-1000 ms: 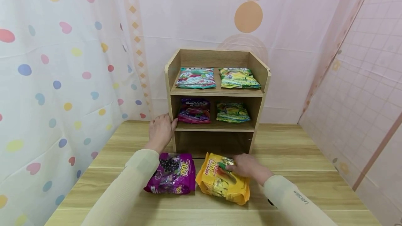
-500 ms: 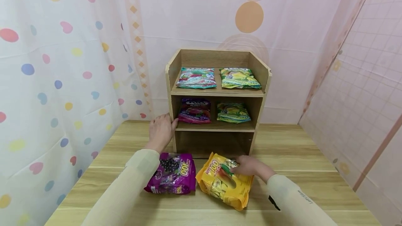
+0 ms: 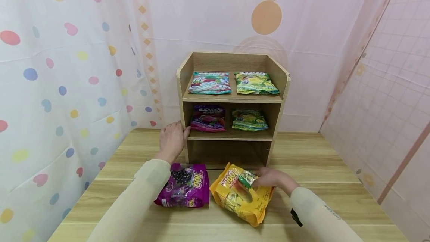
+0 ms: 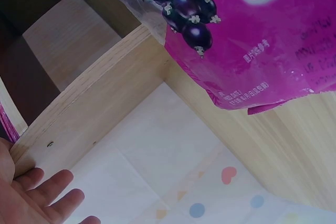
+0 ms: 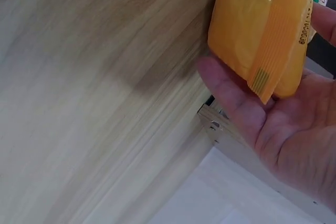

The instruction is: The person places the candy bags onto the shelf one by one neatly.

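A small wooden shelf (image 3: 231, 100) stands on the table. My left hand (image 3: 172, 141) holds its left side panel near the middle board, thumb at the front edge and fingers along the outer face. In front of the shelf's bottom level lies a yellow bag of candy (image 3: 240, 199) with a mango picture, turned at an angle. My right hand (image 3: 273, 179) grips its right side, thumb on top; in the right wrist view, fingers (image 5: 231, 90) lie along the bag's end. Left of it, below my left wrist, lies a purple bag of candy (image 3: 186, 186) with dark berries printed on it.
The top level bears a teal candy bag (image 3: 210, 83) and a yellow-green candy bag (image 3: 256, 83). On the middle level are a dark purple candy bag (image 3: 208, 118) and a green-yellow candy bag (image 3: 249, 120). Patterned curtains (image 3: 215, 14) hang behind the table (image 3: 309, 167).
My right hand has shifted a little right and toward the bag's edge. The yellow bag has turned somewhat clockwise under it. The left hand, shelf and purple bag stay put.
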The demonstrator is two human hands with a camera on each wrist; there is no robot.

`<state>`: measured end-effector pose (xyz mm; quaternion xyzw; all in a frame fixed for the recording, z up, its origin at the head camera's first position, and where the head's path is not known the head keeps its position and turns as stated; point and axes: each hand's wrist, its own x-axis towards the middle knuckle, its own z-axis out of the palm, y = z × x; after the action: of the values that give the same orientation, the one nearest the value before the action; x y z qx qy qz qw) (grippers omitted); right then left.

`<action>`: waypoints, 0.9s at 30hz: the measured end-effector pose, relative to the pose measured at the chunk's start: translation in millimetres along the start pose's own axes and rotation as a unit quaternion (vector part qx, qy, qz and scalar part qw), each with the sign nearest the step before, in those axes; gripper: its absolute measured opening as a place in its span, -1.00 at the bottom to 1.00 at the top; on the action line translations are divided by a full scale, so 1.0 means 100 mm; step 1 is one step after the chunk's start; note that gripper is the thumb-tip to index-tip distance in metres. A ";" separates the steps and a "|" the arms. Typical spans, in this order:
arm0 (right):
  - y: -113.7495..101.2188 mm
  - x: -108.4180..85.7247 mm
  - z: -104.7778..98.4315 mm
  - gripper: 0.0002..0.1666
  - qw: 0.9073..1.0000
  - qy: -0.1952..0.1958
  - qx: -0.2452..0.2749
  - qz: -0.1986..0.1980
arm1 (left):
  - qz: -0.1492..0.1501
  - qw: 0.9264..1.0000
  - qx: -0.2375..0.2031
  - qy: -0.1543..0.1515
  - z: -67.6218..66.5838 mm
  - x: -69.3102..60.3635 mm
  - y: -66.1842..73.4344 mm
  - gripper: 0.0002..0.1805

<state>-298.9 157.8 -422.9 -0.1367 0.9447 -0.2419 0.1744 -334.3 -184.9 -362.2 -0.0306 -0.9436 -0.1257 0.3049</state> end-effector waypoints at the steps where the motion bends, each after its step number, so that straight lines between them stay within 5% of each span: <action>1: 0.01 0.00 0.00 -0.44 1.000 0.001 0.000 0.005 | 0.000 1.000 0.000 0.000 0.00 0.00 0.00 -0.55; 10: 0.07 -0.09 0.07 -0.75 0.998 0.029 0.055 0.005 | -0.003 1.000 -0.003 -0.004 0.01 0.00 0.00 -0.56; 16: 0.14 -0.13 0.13 -0.75 0.991 0.056 0.122 -0.006 | -0.003 1.000 -0.004 -0.004 0.01 0.00 0.00 -0.55; 27: 0.16 -0.19 0.22 -0.79 0.957 0.081 0.271 -0.056 | -0.007 1.000 -0.011 -0.012 0.02 0.01 -0.01 -0.55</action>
<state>-275.6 168.6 -444.3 -0.1165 0.8454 -0.5086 0.1141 -336.6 -185.0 -363.3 -0.0284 -0.9459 -0.1379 0.2923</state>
